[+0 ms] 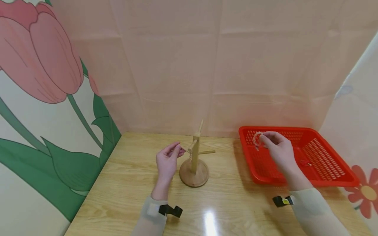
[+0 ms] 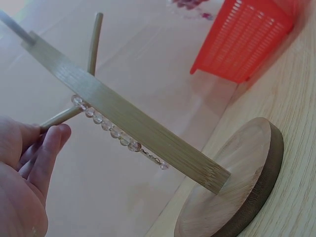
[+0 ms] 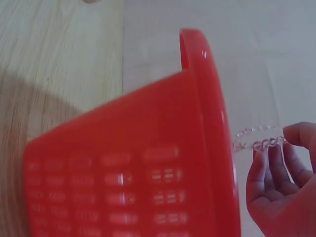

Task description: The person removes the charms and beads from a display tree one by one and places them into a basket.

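The beaded bracelet (image 3: 265,144), clear with pinkish glints, was held up well to the right of the wooden stand (image 1: 195,154), above a red plastic basket (image 1: 283,128). We saw the right hand (image 1: 279,149) holding one side of its loop, the grip narrowed to a pinch between thumb and fingers.

Just left of the stand, we found the left hand (image 1: 166,162) with its grip closed in a pinch around the outer end of a thin wooden peg (image 2: 61,118). From that same peg, close against the stand's upright, a second bracelet (image 2: 106,124) of clear round beads dangled, a short chain at its lower end.

The stand had a round base that sat flat on the light wood-grain tabletop (image 1: 118,183), and other pegs branched from its upright. The basket, with slotted sides, stood to the stand's right; inside it lay a small reddish item (image 1: 306,163), too small for us to make out. A peach-coloured cloth (image 1: 177,72) hung behind the stand, and a large printed pink tulip (image 1: 56,59) rose to its left.
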The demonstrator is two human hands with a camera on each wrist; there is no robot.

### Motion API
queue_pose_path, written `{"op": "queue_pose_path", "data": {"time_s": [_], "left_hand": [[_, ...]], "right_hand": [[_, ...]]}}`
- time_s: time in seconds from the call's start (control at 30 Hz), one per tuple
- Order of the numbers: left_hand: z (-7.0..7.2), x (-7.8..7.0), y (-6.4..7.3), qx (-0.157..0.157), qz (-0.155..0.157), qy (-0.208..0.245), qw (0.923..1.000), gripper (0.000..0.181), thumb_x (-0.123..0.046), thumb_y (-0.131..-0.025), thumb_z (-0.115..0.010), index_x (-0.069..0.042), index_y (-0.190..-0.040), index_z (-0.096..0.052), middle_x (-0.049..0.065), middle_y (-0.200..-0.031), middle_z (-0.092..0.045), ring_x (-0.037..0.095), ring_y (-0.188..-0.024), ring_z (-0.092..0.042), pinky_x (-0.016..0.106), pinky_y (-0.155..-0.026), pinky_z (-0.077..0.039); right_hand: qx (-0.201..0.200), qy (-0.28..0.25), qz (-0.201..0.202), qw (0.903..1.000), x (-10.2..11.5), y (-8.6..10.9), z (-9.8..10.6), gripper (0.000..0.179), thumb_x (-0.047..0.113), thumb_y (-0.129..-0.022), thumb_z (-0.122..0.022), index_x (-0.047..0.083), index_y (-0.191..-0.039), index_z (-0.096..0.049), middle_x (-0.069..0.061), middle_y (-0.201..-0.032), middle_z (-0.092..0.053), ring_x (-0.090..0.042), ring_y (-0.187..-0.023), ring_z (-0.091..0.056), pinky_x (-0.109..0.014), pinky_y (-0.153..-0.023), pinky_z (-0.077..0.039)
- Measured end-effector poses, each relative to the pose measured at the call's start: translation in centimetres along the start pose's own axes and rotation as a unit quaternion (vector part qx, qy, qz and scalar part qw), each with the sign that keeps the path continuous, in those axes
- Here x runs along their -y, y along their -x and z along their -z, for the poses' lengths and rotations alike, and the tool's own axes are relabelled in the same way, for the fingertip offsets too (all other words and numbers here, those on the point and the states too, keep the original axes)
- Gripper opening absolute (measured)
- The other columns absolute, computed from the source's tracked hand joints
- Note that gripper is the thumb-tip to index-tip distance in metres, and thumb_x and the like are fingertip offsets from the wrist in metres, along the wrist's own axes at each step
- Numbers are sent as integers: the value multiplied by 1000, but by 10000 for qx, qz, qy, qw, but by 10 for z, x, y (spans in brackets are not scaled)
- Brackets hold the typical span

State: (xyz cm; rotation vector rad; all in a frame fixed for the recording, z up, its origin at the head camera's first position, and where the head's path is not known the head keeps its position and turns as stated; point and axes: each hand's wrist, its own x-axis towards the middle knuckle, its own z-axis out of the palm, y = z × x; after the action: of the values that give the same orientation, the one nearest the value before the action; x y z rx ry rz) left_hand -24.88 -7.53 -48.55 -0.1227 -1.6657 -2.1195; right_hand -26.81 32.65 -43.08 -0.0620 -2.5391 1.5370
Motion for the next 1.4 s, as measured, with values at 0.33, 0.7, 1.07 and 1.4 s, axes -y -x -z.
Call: {"op": "queue_pose_path", "data": {"time_s": [0.33, 0.7, 1.07, 1.4], "left_hand": [[0, -1, 0, -41, 39, 2, 10000, 16, 3, -101, -72, 12, -114, -76, 25, -96, -77, 18, -81, -79, 36, -79, -70], [0, -1, -1, -40, 37, 14, 10000, 18, 0, -102, -72, 13, -114, -75, 28, -97, -76, 17, -80, -79, 34, -79, -70], [0, 0, 1, -4, 51, 24, 10000, 17, 1, -101, -72, 12, -114, -75, 25, -96, -77, 17, -81, -79, 35, -79, -70], [1, 0, 0, -7, 63, -5, 10000, 16, 1, -102, -72, 11, -114, -76, 25, -96, -77, 18, -81, -79, 36, -79, -70]], "right_hand": [[298, 511, -177, 9981, -20, 4, 16, 58, 59, -105, -60, 14, -140, -63, -9, -125, -67, -20, -107, -62, -14, -79, -58], [613, 856, -200, 9942, -39, 6, 26, 58, 57, -106, -61, 11, -140, -63, -17, -131, -69, -31, -112, -65, -20, -82, -64], [750, 1233, -146, 9894, -50, 5, 29, 54, 54, -107, -62, 9, -136, -66, -20, -127, -71, -41, -111, -67, -25, -77, -65], [959, 1794, -43, 9791, -60, -1, 33, 47, 48, -108, -64, 7, -131, -69, -16, -116, -74, -35, -101, -65, -28, -72, -62]]}}
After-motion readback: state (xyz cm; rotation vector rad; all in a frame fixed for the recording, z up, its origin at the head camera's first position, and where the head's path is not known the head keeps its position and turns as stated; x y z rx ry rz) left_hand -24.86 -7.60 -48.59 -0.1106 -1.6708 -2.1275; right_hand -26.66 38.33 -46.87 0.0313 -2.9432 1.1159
